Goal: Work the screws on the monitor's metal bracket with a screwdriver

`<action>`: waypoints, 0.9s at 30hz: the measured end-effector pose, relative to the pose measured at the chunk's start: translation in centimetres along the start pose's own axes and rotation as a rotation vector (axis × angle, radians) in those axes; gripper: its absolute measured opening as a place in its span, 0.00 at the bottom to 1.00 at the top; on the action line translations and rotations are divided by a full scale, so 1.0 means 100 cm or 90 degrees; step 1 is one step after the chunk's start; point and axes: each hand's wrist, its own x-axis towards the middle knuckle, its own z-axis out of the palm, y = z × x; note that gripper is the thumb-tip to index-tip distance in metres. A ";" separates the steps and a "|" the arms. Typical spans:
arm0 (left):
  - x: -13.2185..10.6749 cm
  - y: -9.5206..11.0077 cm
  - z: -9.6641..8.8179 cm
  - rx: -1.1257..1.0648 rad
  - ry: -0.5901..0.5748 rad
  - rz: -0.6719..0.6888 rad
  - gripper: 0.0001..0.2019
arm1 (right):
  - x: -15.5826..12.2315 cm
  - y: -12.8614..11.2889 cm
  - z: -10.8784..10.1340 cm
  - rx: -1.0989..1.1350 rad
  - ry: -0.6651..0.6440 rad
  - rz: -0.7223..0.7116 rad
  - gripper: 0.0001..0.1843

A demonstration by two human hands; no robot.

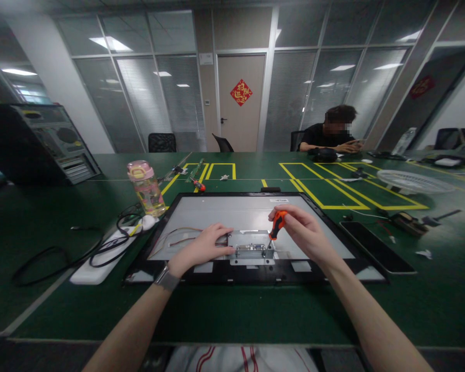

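Note:
A flat display panel [232, 212] with a grey back and black frame lies on the table before me. At its near middle sits a metal bracket [250, 238] with a row of connector ports. My right hand [300, 227] grips an orange-and-black screwdriver [279, 223], tilted, its tip down at the bracket's right end near the ports. The tip's exact contact is too small to tell. My left hand [201, 247] rests at the bracket's left edge, thumb and fingers spread apart and touching it. Thin wires [182, 236] run leftward from under that hand.
Left of the panel are a white power strip [96, 263] with black cables, a pink bottle [147, 188] and a computer case [42, 142]. A phone [375, 245] and a racket-like white object [414, 180] lie right. A red-handled tool [199, 186] lies beyond; a person [327, 134] sits across.

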 end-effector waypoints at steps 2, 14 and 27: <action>0.000 0.000 0.000 0.001 0.000 0.001 0.27 | 0.000 -0.001 -0.001 0.005 -0.014 -0.005 0.11; 0.001 -0.001 0.000 0.004 -0.006 -0.004 0.28 | -0.001 -0.009 0.009 -0.129 0.048 -0.064 0.11; 0.001 -0.002 0.001 -0.002 -0.003 -0.005 0.28 | -0.007 -0.013 0.014 -0.125 -0.009 -0.037 0.10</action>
